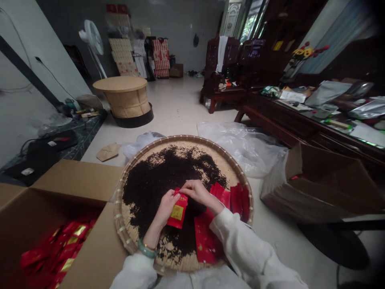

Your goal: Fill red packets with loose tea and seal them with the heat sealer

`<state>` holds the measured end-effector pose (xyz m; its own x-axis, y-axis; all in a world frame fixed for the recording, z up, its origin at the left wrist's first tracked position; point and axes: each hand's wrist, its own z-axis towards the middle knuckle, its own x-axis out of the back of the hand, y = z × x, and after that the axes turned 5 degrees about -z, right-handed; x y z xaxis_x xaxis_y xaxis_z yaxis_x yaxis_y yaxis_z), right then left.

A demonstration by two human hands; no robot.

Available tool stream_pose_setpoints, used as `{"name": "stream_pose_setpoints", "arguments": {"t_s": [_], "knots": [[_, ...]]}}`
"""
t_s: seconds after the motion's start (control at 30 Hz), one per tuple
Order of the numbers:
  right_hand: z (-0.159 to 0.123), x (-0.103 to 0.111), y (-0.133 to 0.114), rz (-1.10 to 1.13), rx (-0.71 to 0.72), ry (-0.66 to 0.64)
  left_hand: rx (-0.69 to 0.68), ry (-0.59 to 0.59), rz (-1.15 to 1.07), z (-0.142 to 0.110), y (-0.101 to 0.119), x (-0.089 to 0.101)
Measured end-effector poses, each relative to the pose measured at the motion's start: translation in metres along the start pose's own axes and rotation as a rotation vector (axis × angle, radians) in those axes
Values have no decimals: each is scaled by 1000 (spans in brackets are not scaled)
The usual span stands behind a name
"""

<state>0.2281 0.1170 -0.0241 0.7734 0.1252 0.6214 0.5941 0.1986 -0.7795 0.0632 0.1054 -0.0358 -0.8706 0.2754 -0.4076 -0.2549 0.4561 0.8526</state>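
A small red packet with a gold label (177, 213) is held upright over a round woven bamboo tray (120, 224). My left hand (167, 204) grips it by its left side, thumb near the top. At its upper edge, the fingers of my right hand (197, 192) are pinched together on the packet's top. Dark loose tea leaves (159, 172) cover much of the tray beneath both hands. More red packets (237, 200) lie along the tray's right side, and a larger red sheet or bag (204, 241) lies under my right forearm.
An open cardboard box (99, 241) with many red packets (66, 249) stands at the left. Another open box (327, 176) is at the right, beside a dark wooden table (300, 124). Clear plastic sheeting (240, 148) lies on the floor behind the tray. A round stool (123, 94) stands farther back.
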Motion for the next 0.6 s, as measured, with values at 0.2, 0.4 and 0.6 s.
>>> {"name": "stream_pose_setpoints", "arguments": {"t_s": [0.2, 0.4, 0.6], "knots": [[-5, 5, 3, 27, -26, -3, 8, 4, -51, -1, 2, 0], [-3, 16, 17, -294, -167, 31, 56, 92, 24, 2, 0, 7], [-17, 8, 35, -668, -308, -149, 32, 140, 57, 7, -2, 15]]}}
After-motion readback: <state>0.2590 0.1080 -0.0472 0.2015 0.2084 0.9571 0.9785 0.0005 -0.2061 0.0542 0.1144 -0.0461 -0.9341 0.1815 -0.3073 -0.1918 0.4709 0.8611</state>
